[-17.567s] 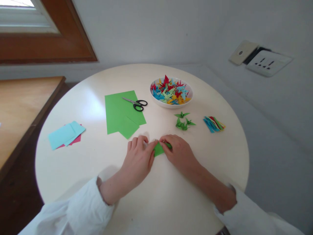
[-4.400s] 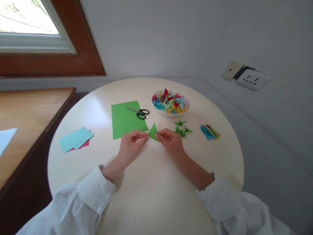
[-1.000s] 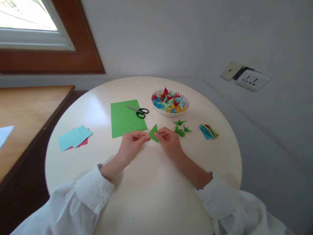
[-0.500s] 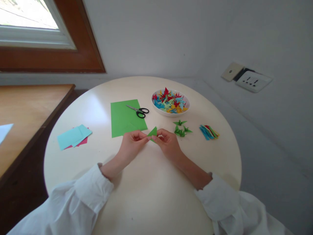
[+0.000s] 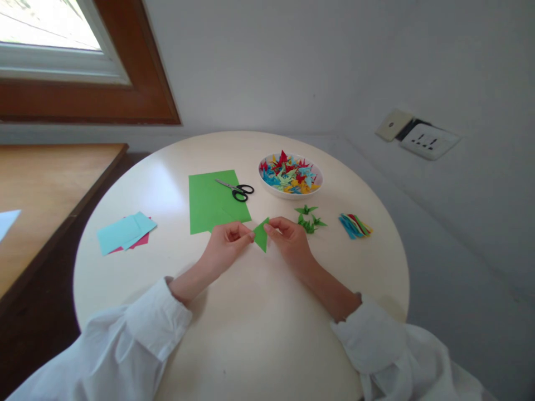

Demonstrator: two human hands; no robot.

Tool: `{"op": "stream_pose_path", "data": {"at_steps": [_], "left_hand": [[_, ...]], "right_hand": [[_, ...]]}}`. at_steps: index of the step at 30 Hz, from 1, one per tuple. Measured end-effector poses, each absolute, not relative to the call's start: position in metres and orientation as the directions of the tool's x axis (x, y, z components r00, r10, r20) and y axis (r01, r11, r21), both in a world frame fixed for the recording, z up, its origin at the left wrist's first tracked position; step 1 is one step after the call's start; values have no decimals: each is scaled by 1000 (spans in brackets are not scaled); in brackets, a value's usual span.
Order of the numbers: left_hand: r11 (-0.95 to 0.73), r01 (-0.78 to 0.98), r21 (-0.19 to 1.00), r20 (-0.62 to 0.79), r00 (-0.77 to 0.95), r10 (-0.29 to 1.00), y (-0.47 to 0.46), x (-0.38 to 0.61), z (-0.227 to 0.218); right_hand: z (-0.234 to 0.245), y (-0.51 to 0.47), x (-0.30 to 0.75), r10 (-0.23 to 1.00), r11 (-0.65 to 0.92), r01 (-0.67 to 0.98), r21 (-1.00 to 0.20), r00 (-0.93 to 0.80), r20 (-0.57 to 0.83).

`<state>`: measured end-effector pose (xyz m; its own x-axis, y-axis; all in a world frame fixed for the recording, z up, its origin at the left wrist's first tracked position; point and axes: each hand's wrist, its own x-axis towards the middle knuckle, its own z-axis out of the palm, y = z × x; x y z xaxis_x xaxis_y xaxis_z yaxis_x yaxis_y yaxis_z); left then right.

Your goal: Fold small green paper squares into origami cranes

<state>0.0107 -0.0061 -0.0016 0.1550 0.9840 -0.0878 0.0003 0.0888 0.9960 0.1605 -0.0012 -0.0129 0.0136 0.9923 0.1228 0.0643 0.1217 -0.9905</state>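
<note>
Folded green paper (image 5: 261, 239) sits between the two hands over the near-middle of the round white table (image 5: 251, 328), one of its points directed down toward the person; whether that tip touches the tabletop is hard to tell. The left hand (image 5: 225, 243) pinches its left corner between thumb and fingers, and the right hand (image 5: 290, 242) pinches its upper right edge in the same narrow grip. Beyond the hands, toward the far side of the table, stands a shallow white bowl (image 5: 288, 195), heaped with small folded paper cranes (image 5: 293, 174): red, blue, light blue, pale green and yellow ones lie jumbled together, and a red one on the far side pokes up above the rim. Outside the bowl, just beyond the right hand, green cranes (image 5: 307, 225) rest in a loose cluster on the table. Farther right lies a fanned bundle of paper strips (image 5: 354, 226) in blue, red, green, white and yellow. Left of the bowl, scissors (image 5: 235, 188) with black handles lie mainly on a large green sheet (image 5: 207, 200), one handle loop reaching past its right edge. At the table's left, light blue papers (image 5: 119, 234) overlap pinkish-red paper (image 5: 144, 240).
</note>
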Motion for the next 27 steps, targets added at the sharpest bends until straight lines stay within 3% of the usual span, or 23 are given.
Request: {"op": "stream_pose_path", "data": {"at_steps": [7, 16, 23, 27], "left_hand": [[47, -66, 997, -45, 21, 999, -5, 11, 2], [-5, -39, 999, 6, 31, 1000, -3, 10, -2], [157, -169, 973, -129, 163, 978, -4, 12, -1], [163, -140, 977, -136, 185, 973, -5, 12, -2]], "right_hand": [[-12, -5, 160, 998, 43, 46, -998, -37, 42], [-11, -3, 160, 992, 129, 106, -986, -28, 127], [-13, -2, 161, 982, 190, 108, -976, 6, 191], [-14, -2, 161, 978, 200, 135, -970, 26, 205]]}}
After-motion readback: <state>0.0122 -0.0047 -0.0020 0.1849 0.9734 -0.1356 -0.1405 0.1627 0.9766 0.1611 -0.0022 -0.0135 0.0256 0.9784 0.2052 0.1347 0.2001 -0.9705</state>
